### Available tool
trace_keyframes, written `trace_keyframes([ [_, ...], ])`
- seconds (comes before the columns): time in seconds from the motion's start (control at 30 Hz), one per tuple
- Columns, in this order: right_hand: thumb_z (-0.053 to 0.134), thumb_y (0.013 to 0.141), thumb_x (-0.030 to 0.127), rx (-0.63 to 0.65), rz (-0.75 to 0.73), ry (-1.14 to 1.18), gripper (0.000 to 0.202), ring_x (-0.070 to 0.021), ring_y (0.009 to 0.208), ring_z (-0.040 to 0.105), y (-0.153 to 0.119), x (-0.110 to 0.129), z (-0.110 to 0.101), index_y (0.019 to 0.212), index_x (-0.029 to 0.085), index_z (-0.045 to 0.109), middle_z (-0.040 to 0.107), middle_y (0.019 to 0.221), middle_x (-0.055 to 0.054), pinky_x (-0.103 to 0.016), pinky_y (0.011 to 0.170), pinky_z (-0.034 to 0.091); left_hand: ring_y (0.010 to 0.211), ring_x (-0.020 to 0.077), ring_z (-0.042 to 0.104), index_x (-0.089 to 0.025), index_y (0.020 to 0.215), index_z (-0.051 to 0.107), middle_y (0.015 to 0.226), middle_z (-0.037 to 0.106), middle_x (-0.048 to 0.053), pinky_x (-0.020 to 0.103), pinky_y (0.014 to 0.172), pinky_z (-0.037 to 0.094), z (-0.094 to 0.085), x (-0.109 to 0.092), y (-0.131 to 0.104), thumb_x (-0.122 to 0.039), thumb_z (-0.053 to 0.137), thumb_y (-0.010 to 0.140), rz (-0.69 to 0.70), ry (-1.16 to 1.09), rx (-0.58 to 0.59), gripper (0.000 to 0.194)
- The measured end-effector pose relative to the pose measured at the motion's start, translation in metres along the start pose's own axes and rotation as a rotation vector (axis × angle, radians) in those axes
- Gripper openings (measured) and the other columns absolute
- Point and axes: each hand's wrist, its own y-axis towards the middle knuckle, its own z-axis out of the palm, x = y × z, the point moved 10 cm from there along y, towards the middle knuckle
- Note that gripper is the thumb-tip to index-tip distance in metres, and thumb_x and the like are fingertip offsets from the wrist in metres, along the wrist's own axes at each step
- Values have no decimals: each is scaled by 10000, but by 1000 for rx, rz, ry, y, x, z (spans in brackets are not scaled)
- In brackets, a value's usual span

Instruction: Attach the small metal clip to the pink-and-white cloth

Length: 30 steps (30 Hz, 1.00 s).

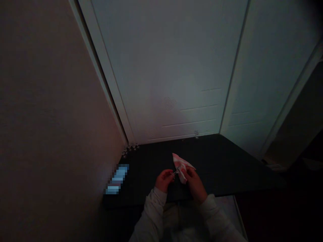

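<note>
My left hand [164,180] is closed, pinching a small clear, shiny piece [174,173] by one end. Its exact kind is too dim to make out. In my right hand [195,183] is a pink-and-white cloth [178,160], bunched between thumb and fingers. A corner of the cloth sticks up away from me, and its lower fold touches the other end of the small piece. Both hands are close together above the near part of a dark table [141,169].
Several similar small shiny pieces [130,147] stand in the table's back left corner. Another clear piece [196,135] stands at the back edge, by the white panel [166,67]. A lit, blurred-out screen [117,179] lies at the left, beside the wall [50,117].
</note>
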Motion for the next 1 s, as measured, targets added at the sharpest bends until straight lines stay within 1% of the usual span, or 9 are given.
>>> trace_keyframes([
  [0.1,545,655,450,-13,7,-35,331,-186,740,521,-1,2,-1,828,167,556,580,792,-40,-271,626,407,610,113,535,-131,783,589,686,598,31,233,547,408,-2,1,1,-278,686,502,1,18,-10,331],
  [0.33,581,642,390,20,-14,-1,274,-172,694,527,0,2,1,807,175,543,576,766,-24,-266,614,406,588,108,535,-128,764,587,662,602,29,230,547,403,-3,2,1,-302,689,498,8,36,-7,334],
  [0.57,596,625,363,23,27,-4,266,-173,693,531,-3,6,4,801,179,520,574,748,-18,-266,600,410,577,107,529,-126,752,582,635,594,22,236,555,404,-1,1,1,-310,694,492,24,33,15,338],
  [0.7,605,613,346,20,14,-45,290,-169,673,528,-3,3,4,821,179,493,568,743,-18,-270,583,416,587,108,526,-130,738,586,653,592,21,239,560,406,-1,2,0,-313,700,478,7,49,18,338],
  [0.87,604,609,332,10,-17,-94,311,-168,693,526,1,-6,1,846,177,474,564,776,-21,-283,614,421,573,101,516,-130,729,588,643,585,12,238,560,400,1,0,-1,-307,701,472,6,50,26,331],
  [1.0,602,606,345,27,-26,-119,310,-170,690,522,2,-5,2,836,173,485,565,762,-18,-280,613,417,552,102,513,-126,703,583,622,583,11,244,551,398,0,-2,-3,-312,707,454,-4,74,6,335],
])
